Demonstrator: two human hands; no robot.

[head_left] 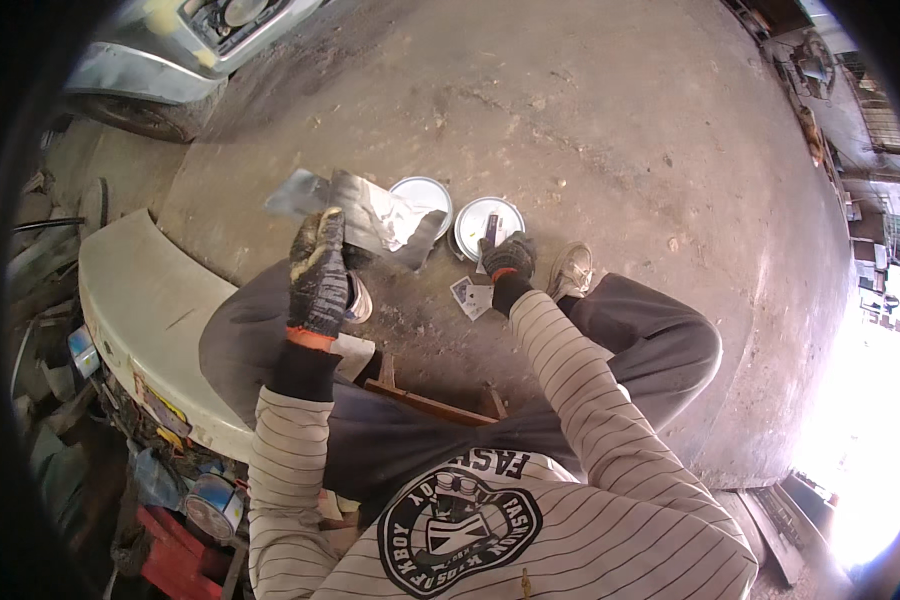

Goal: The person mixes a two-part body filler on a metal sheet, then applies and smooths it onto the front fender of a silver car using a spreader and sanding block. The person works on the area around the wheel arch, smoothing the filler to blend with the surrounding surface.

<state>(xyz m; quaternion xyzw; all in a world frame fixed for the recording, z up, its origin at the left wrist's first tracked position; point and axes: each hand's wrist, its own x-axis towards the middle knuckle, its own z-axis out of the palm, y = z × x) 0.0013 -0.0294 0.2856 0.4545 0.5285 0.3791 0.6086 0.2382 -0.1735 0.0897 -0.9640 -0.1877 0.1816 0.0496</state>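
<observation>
My left hand (317,268), in a grimy knit glove, grips a bent grey sheet (353,218) smeared with white paste (400,212); a shinier grey blade or plate (295,190) sticks out to the left. Behind the sheet lies a round white lid (420,192). My gloved right hand (510,257) is closed on a narrow purple-and-metal item (491,228) over a second white lid (470,235), apparently on a can; what exactly the item is, I cannot tell. Small printed paper pieces (474,297) lie on the floor below it.
My bent legs (670,340) frame a low wooden stool (420,402). At left are a cream car panel (140,290), mixed scrap and cans (213,505). A silver car (150,70) stands upper left on the concrete floor (660,170). Boards (770,530) lie lower right.
</observation>
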